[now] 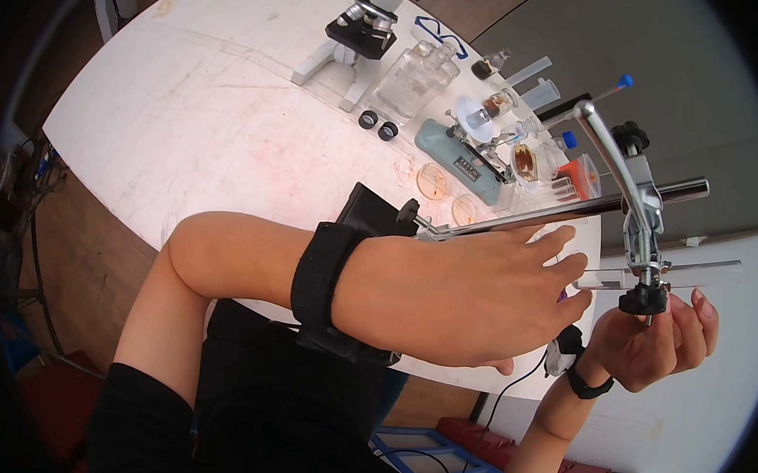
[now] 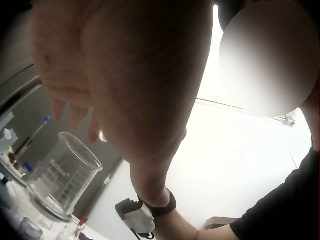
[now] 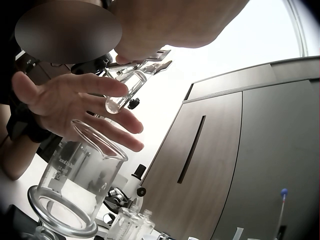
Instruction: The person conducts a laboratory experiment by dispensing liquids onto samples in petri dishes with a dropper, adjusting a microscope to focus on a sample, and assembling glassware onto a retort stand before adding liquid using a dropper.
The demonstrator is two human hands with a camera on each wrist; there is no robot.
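In the head view the left hand (image 1: 453, 290) reaches across, back up, beside the stand's rod (image 1: 690, 191). The right hand (image 1: 658, 342) has its fingers curled at the clamp's black knob (image 1: 643, 299); the exact grip is partly hidden. A clear test tube (image 1: 707, 271) lies in the clamp. In the right wrist view the left hand (image 3: 75, 105) shows its palm and extended fingers beside the tube's rounded end (image 3: 113, 105); contact is unclear. Below it a glass beaker (image 3: 85, 172) stands tilted in view on a metal ring (image 3: 62, 230).
On the white table (image 1: 181, 126) are a microscope (image 1: 360, 34), glass bottles (image 1: 411, 81), petri dishes (image 1: 432, 181), a teal balance (image 1: 458, 160) and a blue-capped bottle (image 1: 567, 141). A black stand base (image 1: 365, 210) lies near the left forearm. A cable hangs by the right wrist.
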